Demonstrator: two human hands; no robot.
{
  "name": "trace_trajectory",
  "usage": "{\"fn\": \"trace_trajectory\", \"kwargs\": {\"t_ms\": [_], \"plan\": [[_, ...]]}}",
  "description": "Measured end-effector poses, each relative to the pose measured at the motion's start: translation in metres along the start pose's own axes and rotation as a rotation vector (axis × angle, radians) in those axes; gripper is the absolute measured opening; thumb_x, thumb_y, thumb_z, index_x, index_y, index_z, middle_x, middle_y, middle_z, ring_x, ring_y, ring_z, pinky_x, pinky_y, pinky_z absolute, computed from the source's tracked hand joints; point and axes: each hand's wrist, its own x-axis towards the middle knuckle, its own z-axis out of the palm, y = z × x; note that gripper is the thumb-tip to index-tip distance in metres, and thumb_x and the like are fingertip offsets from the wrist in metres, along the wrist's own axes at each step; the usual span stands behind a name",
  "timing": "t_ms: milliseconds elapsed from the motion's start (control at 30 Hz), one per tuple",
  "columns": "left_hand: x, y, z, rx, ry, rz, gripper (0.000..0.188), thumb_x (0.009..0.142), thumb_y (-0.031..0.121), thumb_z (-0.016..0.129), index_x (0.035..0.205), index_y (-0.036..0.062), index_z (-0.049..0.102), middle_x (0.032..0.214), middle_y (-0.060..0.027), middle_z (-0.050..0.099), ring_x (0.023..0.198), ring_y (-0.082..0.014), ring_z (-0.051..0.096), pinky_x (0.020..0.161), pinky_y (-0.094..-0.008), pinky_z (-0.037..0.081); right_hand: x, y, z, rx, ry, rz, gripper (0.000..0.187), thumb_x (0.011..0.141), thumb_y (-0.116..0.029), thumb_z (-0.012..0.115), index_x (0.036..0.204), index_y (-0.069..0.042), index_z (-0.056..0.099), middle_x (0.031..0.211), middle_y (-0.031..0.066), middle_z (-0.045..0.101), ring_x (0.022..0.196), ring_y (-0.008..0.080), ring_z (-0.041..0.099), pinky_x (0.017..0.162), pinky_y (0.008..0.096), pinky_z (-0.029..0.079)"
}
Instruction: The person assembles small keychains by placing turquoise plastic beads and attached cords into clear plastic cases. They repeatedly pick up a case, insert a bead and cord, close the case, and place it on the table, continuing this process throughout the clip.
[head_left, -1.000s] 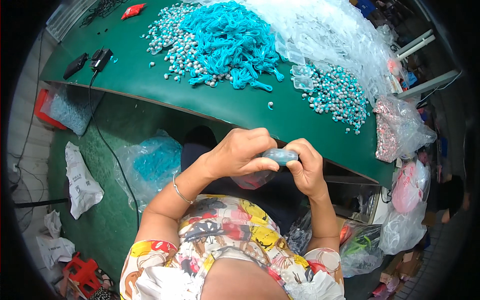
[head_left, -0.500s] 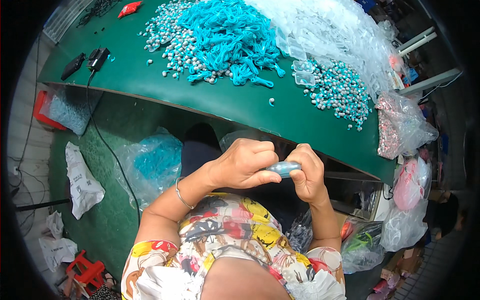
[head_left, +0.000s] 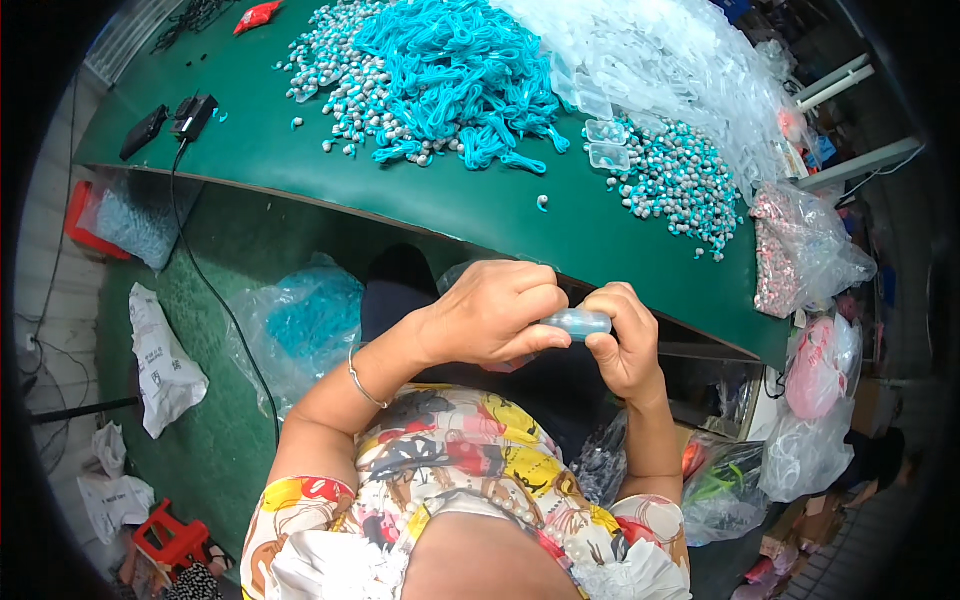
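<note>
Between my two hands, just off the table's near edge, is a small clear plastic case point(head_left: 578, 323) with something blue inside. My left hand point(head_left: 503, 312) pinches its left end between thumb and curled fingers. On the other end, my right hand point(head_left: 628, 342) grips with thumb below and fingers above. The fingers hide both ends, and I cannot tell whether the lid is fully closed. Beyond my hands, a heap of turquoise looped cords point(head_left: 460, 75) lies on the green table point(head_left: 420, 200), with small grey-and-turquoise earplug-like pieces point(head_left: 685, 190) piled to its right.
Clear plastic cases point(head_left: 650, 65) form a large heap at the back right. A bag of pink-and-grey pieces point(head_left: 790, 250) sits at the right edge. A black adapter point(head_left: 193, 117) trails its cable point(head_left: 225, 300) to the floor. Under the table stands a bag of blue items point(head_left: 315, 310).
Both hands have shifted slightly to the right with the case. The case has turned a little, so more of its broad side shows. Things on the table stay put.
</note>
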Motion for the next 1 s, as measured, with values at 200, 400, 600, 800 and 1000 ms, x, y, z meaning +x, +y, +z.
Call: {"fn": "trace_trajectory", "kwargs": {"t_ms": [200,400,600,800,1000], "plan": [[-0.001,0.002,0.002,-0.006,-0.02,-0.056,0.037,0.092,0.038,0.065,0.093,0.0014,0.058,0.076,-0.012,0.052,0.066,-0.0317,0.055,0.057,-0.0402,0.045,0.0,0.001,0.002,-0.096,0.002,-0.048,0.034,0.094,-0.037,0.062,0.094,-0.003,0.06,0.085,0.011,0.062,0.076,0.0311,0.059,0.074,0.041,0.044],[-0.002,0.006,0.001,-0.064,-0.027,-0.022,0.03,0.09,0.031,0.067,0.092,0.0012,0.06,0.074,-0.0114,0.052,0.063,-0.0312,0.055,0.055,-0.0397,0.044,-0.004,0.0,0.008,-0.043,0.03,-0.075,0.031,0.095,-0.034,0.061,0.094,-0.003,0.06,0.083,0.011,0.061,0.073,0.0311,0.057,0.072,0.0416,0.043],[0.01,-0.007,0.003,-0.008,0.05,-0.011,0.025,0.087,0.026,0.07,0.091,0.0023,0.062,0.073,-0.0109,0.054,0.063,-0.0306,0.056,0.054,-0.0399,0.045,0.003,0.011,0.007,-0.121,0.116,-0.092,0.03,0.095,-0.034,0.062,0.093,-0.004,0.061,0.085,0.0112,0.062,0.075,0.0311,0.059,0.073,0.0406,0.044],[-0.006,-0.015,0.02,0.122,0.034,-0.149,0.024,0.085,0.026,0.073,0.09,0.0049,0.064,0.076,-0.011,0.058,0.069,-0.0316,0.06,0.06,-0.0419,0.048,0.034,0.066,-0.02,-0.234,0.141,0.084,0.018,0.09,-0.022,0.067,0.098,-0.006,0.066,0.095,0.0099,0.066,0.092,0.0291,0.06,0.083,0.0412,0.043],[-0.054,-0.053,0.093,0.247,-0.349,-0.348,0.027,0.086,0.031,0.069,0.088,0.004,0.066,0.08,-0.0131,0.062,0.079,-0.0341,0.065,0.069,-0.0449,0.051,0.08,0.157,-0.012,-0.919,0.297,0.055,0.015,0.083,-0.015,0.071,0.098,-0.012,0.069,0.098,0.0039,0.065,0.102,0.0253,0.057,0.089,0.046,0.038]]}}
